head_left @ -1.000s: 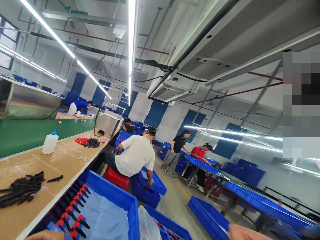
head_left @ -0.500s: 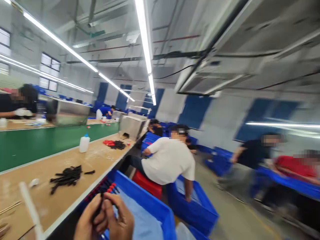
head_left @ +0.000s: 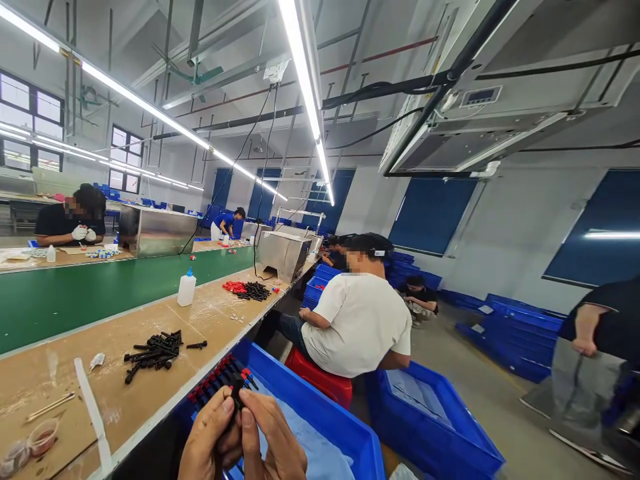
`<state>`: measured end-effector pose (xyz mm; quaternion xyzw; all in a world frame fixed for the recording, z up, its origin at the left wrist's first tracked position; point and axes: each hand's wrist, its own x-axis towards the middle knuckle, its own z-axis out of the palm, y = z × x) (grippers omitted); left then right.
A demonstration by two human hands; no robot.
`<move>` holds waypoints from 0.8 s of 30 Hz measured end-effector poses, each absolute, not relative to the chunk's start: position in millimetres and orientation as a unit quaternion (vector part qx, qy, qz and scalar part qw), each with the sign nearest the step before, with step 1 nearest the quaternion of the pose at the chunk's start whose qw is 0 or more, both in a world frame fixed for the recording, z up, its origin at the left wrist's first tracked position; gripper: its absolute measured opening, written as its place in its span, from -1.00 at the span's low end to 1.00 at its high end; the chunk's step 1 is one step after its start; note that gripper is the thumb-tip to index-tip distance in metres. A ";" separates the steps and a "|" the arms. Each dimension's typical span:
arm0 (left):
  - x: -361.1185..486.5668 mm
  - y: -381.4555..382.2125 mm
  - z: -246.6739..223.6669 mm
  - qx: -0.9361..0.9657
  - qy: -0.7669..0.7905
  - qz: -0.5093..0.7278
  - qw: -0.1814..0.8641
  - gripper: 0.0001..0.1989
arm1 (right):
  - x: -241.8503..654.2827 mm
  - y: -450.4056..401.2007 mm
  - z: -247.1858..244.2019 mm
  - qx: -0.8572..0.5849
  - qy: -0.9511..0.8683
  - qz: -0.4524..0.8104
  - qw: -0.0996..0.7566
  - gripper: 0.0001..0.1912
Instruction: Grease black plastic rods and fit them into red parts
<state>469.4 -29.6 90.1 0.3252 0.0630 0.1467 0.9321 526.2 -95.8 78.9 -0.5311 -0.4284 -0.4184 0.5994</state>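
Observation:
Both my hands are close together at the bottom of the head view, over the near end of a blue bin [head_left: 345, 417]. Between the fingertips of my left hand [head_left: 210, 427] and my right hand [head_left: 273, 433] is a small black plastic part [head_left: 237, 393] with a bit of red beside it. Fingers of both hands are closed round it, hiding most of its shape. Behind them, a row of black parts with red ends [head_left: 220, 377] lies in the bin on light blue sheeting. On the bench to the left lies a pile of black plastic parts [head_left: 155, 353].
The bench [head_left: 200, 327] carries a white bottle [head_left: 187, 289], red and black parts [head_left: 250, 290], a white strip [head_left: 93, 410], and small cups [head_left: 43, 437]. A green conveyor belt [head_left: 125, 283] runs alongside. A co-worker in white [head_left: 365, 320] sits ahead, beside another blue bin [head_left: 435, 420].
The view has turned left and steadied. My hands sit further right in the picture, still closed round the black part. The co-worker in white sits more upright.

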 end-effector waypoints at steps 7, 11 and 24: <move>473.0 -35.8 86.3 0.328 0.090 0.178 0.923 -0.57 | 525.6 -97.6 82.6 -0.548 -0.415 -0.403 0.605 -0.68; 476.9 -36.2 79.1 0.336 0.084 0.189 0.919 -0.65 | 529.3 -101.7 81.6 -0.557 -0.420 -0.397 0.596 -0.68; 477.0 -53.2 75.7 0.221 0.117 0.143 0.957 -0.73 | 528.9 -120.8 104.0 -0.542 -0.431 -0.488 0.532 -0.64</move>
